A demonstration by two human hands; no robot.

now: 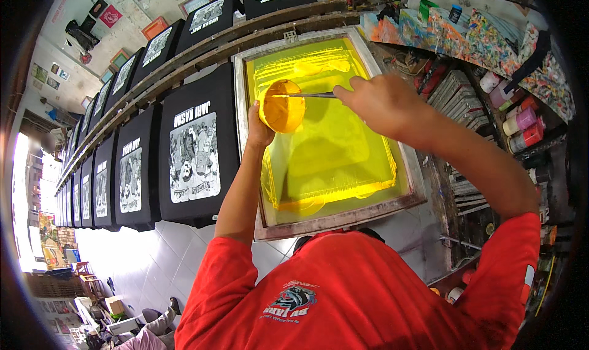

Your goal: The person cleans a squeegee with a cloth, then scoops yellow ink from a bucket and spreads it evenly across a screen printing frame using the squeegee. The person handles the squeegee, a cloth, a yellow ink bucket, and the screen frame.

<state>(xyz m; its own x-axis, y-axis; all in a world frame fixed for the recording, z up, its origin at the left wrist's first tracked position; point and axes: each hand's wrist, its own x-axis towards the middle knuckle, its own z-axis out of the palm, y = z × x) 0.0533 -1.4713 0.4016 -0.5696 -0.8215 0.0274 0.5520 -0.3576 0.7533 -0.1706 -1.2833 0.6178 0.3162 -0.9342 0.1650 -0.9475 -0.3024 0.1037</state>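
Observation:
My left hand (260,126) is closed around the side of a yellow tub (293,118), which is tilted so its mouth faces left and shows thick yellow-orange ink inside. My right hand (381,102) grips the handle of a spatula (316,95); its thin blade reaches into the mouth of the tub. Both are held above a screen printing frame (418,177) with a worn pale wooden border. Its mesh (331,160) is yellow, with bright ink smeared along the far end and in lines near the side and front edges.
Black T-shirts (199,141) with white and grey prints lie on boards in two long rows to the left, split by a wooden rail (202,49). Ink containers (520,122) and stacked wooden-edged pieces (457,95) fill the right side. A person's legs (161,325) show at lower left.

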